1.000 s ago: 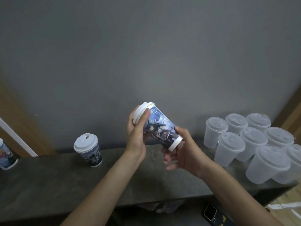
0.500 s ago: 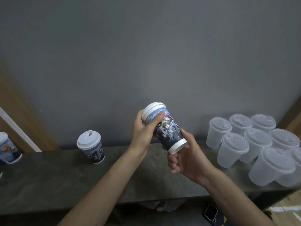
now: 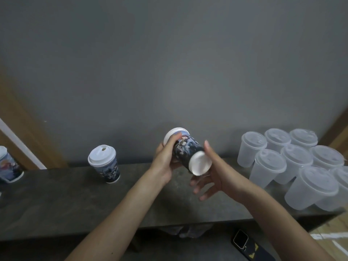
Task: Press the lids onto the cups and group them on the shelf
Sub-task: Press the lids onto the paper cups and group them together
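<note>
A printed paper cup (image 3: 185,150) with a white lid (image 3: 170,136) is held tilted above the dark shelf (image 3: 71,202), its white base turned toward me. My left hand (image 3: 165,161) grips its upper end, with the thumb lying across the lid's rim. My right hand (image 3: 213,171) sits at the base with the thumb straight beside it and the fingers spread loosely underneath. A second lidded printed cup (image 3: 105,164) stands upright on the shelf to the left. A third printed cup (image 3: 8,166) is at the far left edge.
Several clear plastic cups with lids (image 3: 293,163) are grouped on the right end of the shelf. A grey wall rises right behind the shelf. A phone (image 3: 243,242) lies below the shelf's front edge. Wooden frames border both sides.
The cup has tipped further so its base now faces me. My right hand's fingers have loosened from the base and spread. The left hand keeps its hold near the lid.
</note>
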Available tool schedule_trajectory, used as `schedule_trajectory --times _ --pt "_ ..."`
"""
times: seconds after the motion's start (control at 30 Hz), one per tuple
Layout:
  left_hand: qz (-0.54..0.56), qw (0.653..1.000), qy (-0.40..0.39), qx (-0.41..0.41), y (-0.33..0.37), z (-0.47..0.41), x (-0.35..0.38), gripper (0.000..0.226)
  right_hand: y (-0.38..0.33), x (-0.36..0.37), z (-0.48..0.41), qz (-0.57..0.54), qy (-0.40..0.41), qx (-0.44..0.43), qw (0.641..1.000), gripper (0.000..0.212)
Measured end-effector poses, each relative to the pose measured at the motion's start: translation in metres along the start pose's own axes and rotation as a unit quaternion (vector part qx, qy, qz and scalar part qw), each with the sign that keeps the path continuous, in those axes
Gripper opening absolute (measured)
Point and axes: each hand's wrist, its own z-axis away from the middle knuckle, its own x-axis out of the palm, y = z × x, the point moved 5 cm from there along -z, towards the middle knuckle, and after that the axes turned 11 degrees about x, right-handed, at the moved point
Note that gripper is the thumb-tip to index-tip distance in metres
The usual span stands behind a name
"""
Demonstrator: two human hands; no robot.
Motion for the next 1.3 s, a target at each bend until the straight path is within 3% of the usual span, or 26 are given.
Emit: schedule_trajectory --times 0.1,0.17,0.3,0.47,0.57,0.67,0.83,0.93,1.13,1.3 --pt "-0.105 0.972 -0.061 0.2 0.011 0.005 0.003 0.059 0.015 -0.022 -0.006 0.125 0.17 -0.105 0.972 0.071" --pt "-0.156 0.946 -0.146 0.245 0.01 0.017 0.017 0.07 0.032 -0.03 -0.009 0.184 0.198 -0.153 0.951 0.068" --pt "-0.246 0.905 -0.217 0.272 -0.023 0.036 0.043 0.069 0.075 -0.047 -0.009 0.141 0.238 -0.176 0.945 0.077" --pt "-0.239 0.884 -0.35 0.197 -0.072 0.055 0.081 0.076 0.118 -0.073 0.021 0.076 0.318 -0.19 0.926 0.091" --pt "-0.268 0.853 -0.375 0.244 -0.083 0.055 0.105 0.05 0.152 -0.101 0.04 0.054 0.402 -0.172 0.898 0.089" --pt "-0.366 0.765 -0.37 0.38 -0.088 0.042 0.134 0.036 0.177 -0.129 0.054 0.031 0.478 -0.152 0.865 0.091" --pt "-0.551 0.531 -0.395 0.508 -0.116 0.017 0.179 0.069 0.187 -0.156 0.062 0.039 0.529 -0.117 0.84 0.094" --pt "-0.585 0.453 -0.405 0.537 -0.129 0.007 0.193 0.075 0.186 -0.159 0.057 0.026 0.539 -0.103 0.835 0.097" --pt "-0.597 0.415 -0.339 0.598 -0.133 0.002 0.204 0.052 0.189 -0.165 0.049 0.009 0.551 -0.086 0.83 0.1" --pt "-0.588 0.413 -0.33 0.612 -0.135 0.004 0.202 0.06 0.186 -0.169 0.044 0.005 0.549 -0.07 0.833 0.1"
